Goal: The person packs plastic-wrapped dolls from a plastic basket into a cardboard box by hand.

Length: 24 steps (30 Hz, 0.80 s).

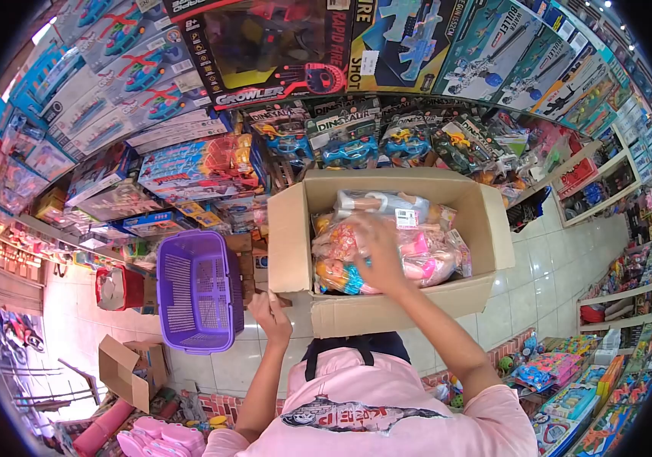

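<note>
**A:** What do you see from your side? Which step is in hand?

**B:** From my remote screen I judge it is the reaching step. The right hand (377, 247) is inside the open cardboard box (402, 308), palm down, and it lies on the toy packs (432, 255) in clear plastic that fill the box.

**A:** Did it grasp one pack?

**B:** I cannot tell. The fingers are spread and bent over the top pack, but their tips are hidden, so I do not see if they close around it.

**A:** And the other hand?

**B:** The left hand (272, 314) is at the lower left corner of the box. Its fingers appear clenched on the cardboard edge there, as if to hold the box steady.

**A:** Where does the box stand?

**B:** In front of the person's chest, between the purple basket (196, 293) on the left and the tiled floor (554, 274) on the right. The basket is just beside the box.

**A:** What does the next move call for?

**B:** In my opinion, a firm close of the right fingers around only one pack, because the plastic is slippery and the packs lie tight together. The left hand should brace the box during the lift.
</note>
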Motion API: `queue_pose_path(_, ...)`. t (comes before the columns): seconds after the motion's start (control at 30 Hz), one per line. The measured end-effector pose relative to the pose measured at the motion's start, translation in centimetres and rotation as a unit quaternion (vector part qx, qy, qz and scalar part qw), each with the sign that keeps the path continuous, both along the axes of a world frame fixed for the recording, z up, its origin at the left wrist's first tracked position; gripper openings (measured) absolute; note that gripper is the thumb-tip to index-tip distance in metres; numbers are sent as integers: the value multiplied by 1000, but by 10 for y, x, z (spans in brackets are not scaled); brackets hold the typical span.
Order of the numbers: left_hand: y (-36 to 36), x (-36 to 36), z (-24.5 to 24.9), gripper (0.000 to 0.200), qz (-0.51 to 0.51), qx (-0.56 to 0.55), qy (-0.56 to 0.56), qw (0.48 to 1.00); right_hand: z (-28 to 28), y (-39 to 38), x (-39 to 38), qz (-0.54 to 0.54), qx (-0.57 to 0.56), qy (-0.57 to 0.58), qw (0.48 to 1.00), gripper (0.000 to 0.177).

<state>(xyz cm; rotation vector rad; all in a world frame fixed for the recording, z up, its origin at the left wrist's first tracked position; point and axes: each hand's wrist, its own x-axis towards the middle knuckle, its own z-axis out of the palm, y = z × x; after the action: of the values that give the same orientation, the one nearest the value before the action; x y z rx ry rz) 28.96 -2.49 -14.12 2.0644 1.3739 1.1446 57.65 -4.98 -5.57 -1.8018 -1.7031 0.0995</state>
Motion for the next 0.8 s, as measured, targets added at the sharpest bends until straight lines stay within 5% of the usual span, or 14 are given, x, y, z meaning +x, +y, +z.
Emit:
queue_pose_path(0.03,-2,-3,-7,20,1,4,2,1000,-5,3,-15,98,-7,99,990,59)
queue_pose_path(0.13,-5,-3,-9,29,36,-110,-10,993,-1,12,-59,187,-15,164,969,51)
queue_pose_path(0.23,-1,13,3,37,32,-189,-152,970,-14,10,-67,214,-75,147,963,53)
queue_pose_path(0.3,-1,26,21,46,-42,-58,-174,982,-11,10,-61,214,-95,183,955,56)
queue_pose_path(0.37,0,39,56,44,-112,-38,-151,981,-2,3,-57,215,-117,219,945,58)
queue_pose_path(0.43,3,50,82,42,-252,4,-97,963,19,-9,-57,149,-92,437,882,63)
queue_pose_path(0.57,6,61,82,43,-280,-32,-4,959,37,-19,-46,78,81,490,865,66)
queue_pose_path(0.6,8,63,82,40,-281,-42,5,959,40,-19,-41,56,48,515,854,65)
queue_pose_path(0.63,9,64,82,36,-282,-53,14,958,31,-22,-34,52,47,515,854,65)
queue_pose_path(0.7,7,72,82,33,-267,-43,34,962,3,-25,-21,-19,-60,134,989,63)
queue_pose_path(0.8,7,81,80,27,-242,-24,58,968,-14,-30,-22,-6,-79,9,997,59)
